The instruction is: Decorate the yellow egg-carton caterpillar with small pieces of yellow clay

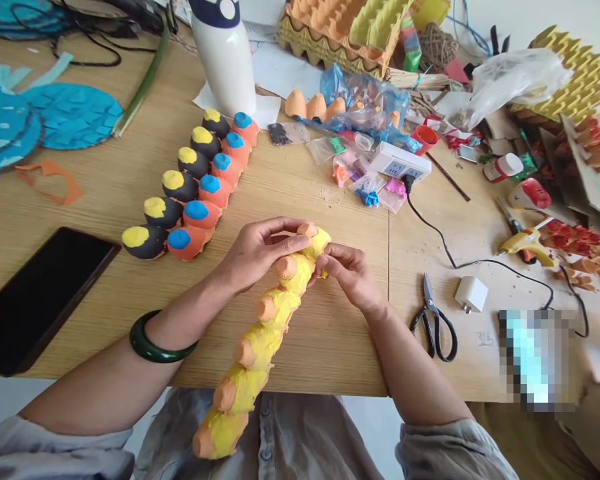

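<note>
You hold the yellow-painted egg carton strip (273, 310) with 2 closed hands above the wooden table (325, 200): left hand (263, 257) wraps over its end, right hand (343, 273) pinches beside.

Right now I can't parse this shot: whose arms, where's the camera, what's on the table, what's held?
No machine here: these are a person's two bare arms, seen from one camera worn on the head, looking down. The left hand, with a green bangle on its wrist, and the right hand both grip a yellow-painted egg-carton strip with orange tips. On the wooden table lie a double row of painted egg-carton cups, a black phone, scissors, a hot glue gun and a power strip.
</note>
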Demonstrator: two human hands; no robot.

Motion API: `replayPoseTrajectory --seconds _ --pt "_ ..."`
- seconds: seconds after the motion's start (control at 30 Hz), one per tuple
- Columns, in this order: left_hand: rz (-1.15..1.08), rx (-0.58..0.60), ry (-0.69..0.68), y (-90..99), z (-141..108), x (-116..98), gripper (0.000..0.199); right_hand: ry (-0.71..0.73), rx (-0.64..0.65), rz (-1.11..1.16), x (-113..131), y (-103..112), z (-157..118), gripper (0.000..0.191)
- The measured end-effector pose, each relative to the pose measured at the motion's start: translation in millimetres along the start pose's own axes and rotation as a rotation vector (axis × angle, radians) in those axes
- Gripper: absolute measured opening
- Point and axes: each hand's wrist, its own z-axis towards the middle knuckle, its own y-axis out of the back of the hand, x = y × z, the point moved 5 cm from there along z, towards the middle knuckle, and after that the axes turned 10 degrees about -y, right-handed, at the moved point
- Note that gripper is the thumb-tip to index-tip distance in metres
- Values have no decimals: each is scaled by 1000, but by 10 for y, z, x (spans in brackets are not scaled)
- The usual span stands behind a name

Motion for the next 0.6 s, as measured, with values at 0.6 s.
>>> replayPoseTrajectory --seconds 0.6 --pt "-19 -1 16 15 10 37 39 -45 -15 -18 -78 41 15 54"
